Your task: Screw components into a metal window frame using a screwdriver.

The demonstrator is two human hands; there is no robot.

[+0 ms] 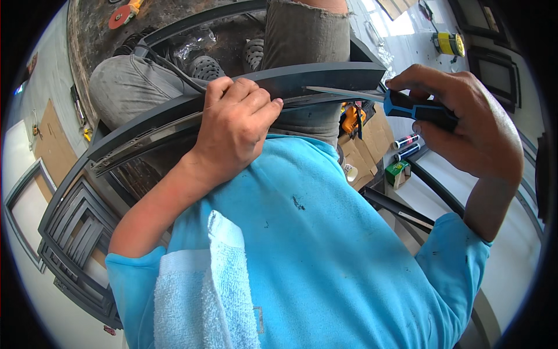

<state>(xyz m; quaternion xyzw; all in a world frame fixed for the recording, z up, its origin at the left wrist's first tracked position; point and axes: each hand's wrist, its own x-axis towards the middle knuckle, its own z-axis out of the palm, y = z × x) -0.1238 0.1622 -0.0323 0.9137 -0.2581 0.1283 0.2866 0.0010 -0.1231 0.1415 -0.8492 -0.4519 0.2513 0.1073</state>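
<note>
A dark grey metal frame (325, 75) lies across my lap, its near side bowed by the lens. My left hand (232, 125) is closed over this near bar, knuckles up, left of the middle; a bright metal strip runs along the bar beside it. In my right hand (471, 116) is a file (415, 109) with a black and blue handle. Its pale, tapering blade points left, with the tip close to the bar's face; whether it touches, I cannot tell. Under my left palm, the grip is hidden.
Several grey frames (81, 227) lean at the left. A red-disc grinder (121, 17) lies at the far left. To the right are two tubes (407, 145), a green box (398, 173), cardboard (375, 136) and a yellow-black tool (449, 43). A light-blue towel (224, 273) hangs over my shirt.
</note>
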